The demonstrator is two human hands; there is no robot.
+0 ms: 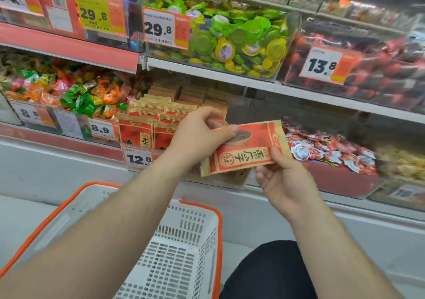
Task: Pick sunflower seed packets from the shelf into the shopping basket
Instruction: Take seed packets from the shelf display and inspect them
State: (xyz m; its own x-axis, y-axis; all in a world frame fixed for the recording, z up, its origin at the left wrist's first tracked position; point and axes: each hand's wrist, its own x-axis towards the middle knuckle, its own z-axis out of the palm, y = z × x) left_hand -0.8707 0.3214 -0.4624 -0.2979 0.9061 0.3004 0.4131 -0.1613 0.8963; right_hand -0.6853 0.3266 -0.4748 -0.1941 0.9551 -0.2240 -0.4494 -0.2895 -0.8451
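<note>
A person is standing at a snack shelf, seen from a head camera looking down along both bare forearms. At the centre of the frame, both hands are holding one sunflower seed packet (246, 148), a red and kraft-brown paper pouch turned sideways and tilted, in the air in front of the shelf. The left hand (197, 137) is pinching the packet's upper left edge, with the thumb lying on its printed face and the fingers curled behind. The right hand (285, 181) is gripping the lower right edge, the thumb pressing on the front and the fingers curling underneath. Just behind the left hand, at centre left, rows of matching packets (149, 123) are standing upright in a clear bin, above a price tag (137, 158) reading 12.8. In the lower centre of the frame, beneath the arms, a white perforated shopping basket (184, 252) with an orange rim is sitting; the part in view is showing no packets. Across the upper centre, a clear bin of green and yellow jelly cups (234, 38) is resting on the higher shelf. At the left, bright wrapped candies (76, 94) are filling another bin. At the right, red and white wrapped snacks (326, 151) are lying in a bin just beside the held packet.
</note>
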